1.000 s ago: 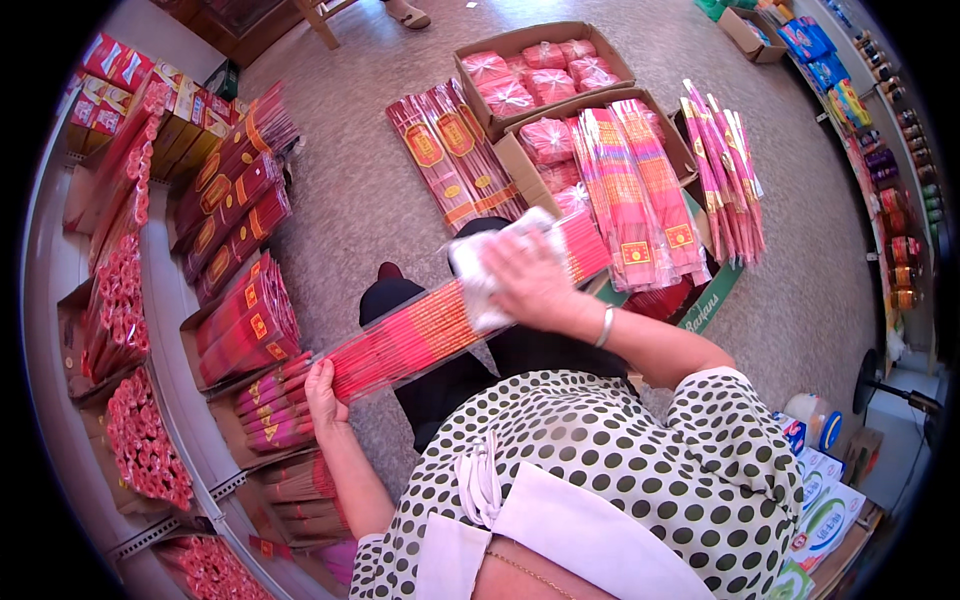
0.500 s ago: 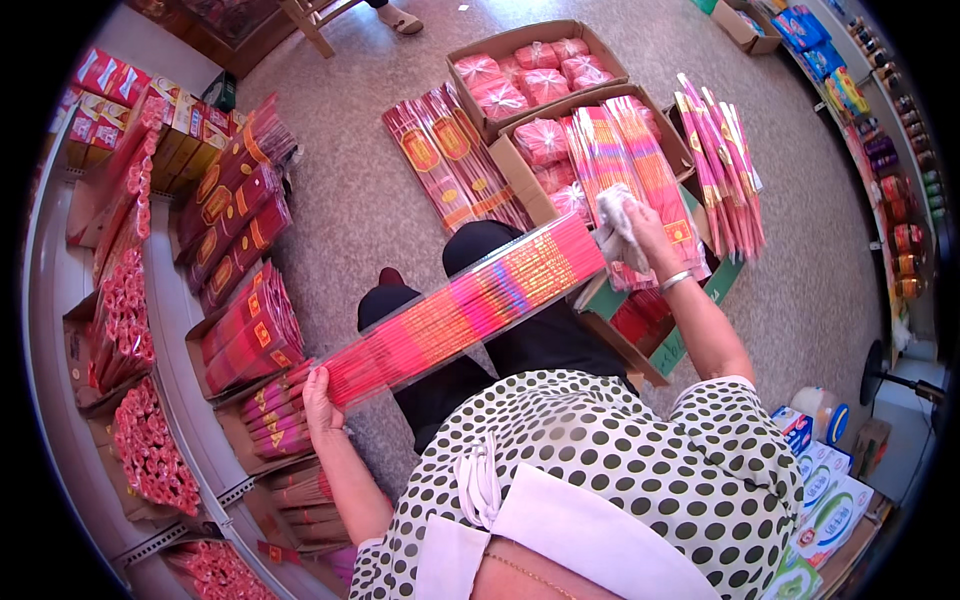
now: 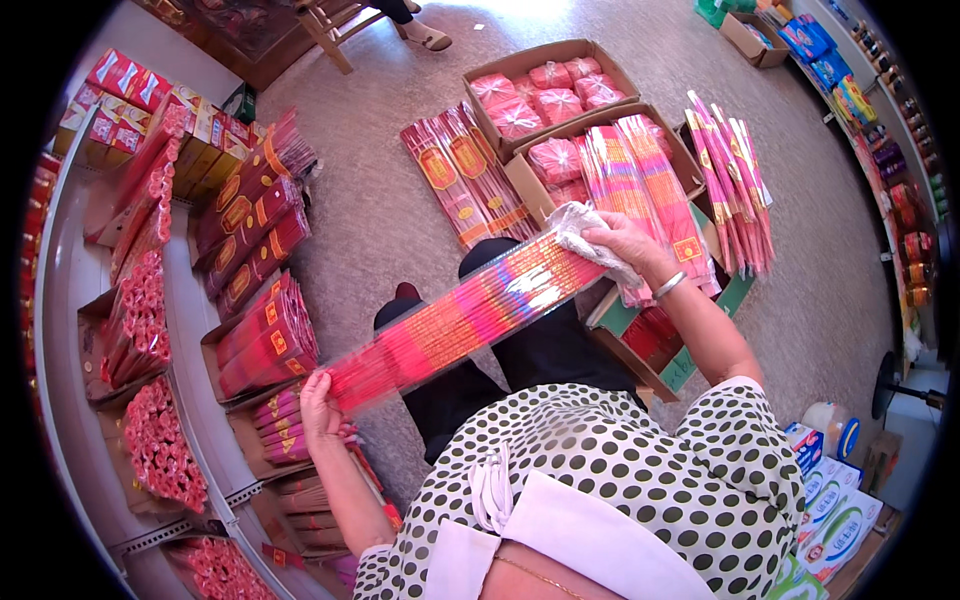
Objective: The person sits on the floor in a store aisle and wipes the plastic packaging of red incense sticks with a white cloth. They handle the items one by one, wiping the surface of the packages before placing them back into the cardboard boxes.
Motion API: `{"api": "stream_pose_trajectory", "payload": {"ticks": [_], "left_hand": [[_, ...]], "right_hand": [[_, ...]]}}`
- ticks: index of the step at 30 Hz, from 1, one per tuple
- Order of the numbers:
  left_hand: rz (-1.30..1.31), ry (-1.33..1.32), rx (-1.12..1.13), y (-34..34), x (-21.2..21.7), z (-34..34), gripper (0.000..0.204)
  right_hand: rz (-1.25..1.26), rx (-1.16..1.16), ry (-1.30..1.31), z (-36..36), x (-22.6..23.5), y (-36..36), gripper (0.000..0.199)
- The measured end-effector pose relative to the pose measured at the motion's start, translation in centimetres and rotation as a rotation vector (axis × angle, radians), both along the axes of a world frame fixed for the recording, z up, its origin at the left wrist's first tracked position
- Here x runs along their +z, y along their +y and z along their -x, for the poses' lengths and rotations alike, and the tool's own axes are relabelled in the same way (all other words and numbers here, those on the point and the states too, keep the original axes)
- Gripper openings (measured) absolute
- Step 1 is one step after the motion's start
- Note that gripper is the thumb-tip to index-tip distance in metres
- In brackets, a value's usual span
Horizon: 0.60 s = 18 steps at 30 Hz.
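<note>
A long, flat, clear-wrapped pack of pink incense sticks (image 3: 455, 322), banded in shiny gold and purple, stretches slantwise above my knees. At its lower left end, my left hand (image 3: 320, 408) grips the edge with fingers closed. My right hand (image 3: 630, 245) is closed on a crumpled white cloth (image 3: 578, 228), which lies against the pack's upper right end. The cloth hides that end and some of my right fingers.
Ahead stand open cartons (image 3: 625, 93) of pink wrapped bundles, with similar stick packs (image 3: 640, 170) on the nearer one. Maroon packs (image 3: 465, 170) lie on the floor beside them. Shelves (image 3: 185, 350) of incense line my left; goods boxes (image 3: 840, 530) sit at lower right.
My right hand has brought the white cloth from just beyond the pack's upper right end onto it. My left hand keeps its hold. The whole view has shifted slightly.
</note>
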<state>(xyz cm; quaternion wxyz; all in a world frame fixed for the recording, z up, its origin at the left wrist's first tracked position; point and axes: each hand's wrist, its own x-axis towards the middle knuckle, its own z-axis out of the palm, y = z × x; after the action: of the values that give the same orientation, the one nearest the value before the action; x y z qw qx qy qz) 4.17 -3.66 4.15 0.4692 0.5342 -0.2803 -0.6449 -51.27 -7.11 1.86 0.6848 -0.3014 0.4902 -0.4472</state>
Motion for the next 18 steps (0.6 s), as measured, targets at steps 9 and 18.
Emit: {"api": "stream_pose_trajectory", "payload": {"ticks": [9,18], "left_hand": [[0.193,0.058,0.030,-2.6,2.8,0.7,0.013],[0.291,-0.130,-0.112,-2.5,5.2,1.0,0.016]], "right_hand": [[0.261,-0.020,0.174,0.5,3.2,-3.0,0.021],[0.601,-0.088,0.658,1.3,5.1,-1.4,0.032]]}}
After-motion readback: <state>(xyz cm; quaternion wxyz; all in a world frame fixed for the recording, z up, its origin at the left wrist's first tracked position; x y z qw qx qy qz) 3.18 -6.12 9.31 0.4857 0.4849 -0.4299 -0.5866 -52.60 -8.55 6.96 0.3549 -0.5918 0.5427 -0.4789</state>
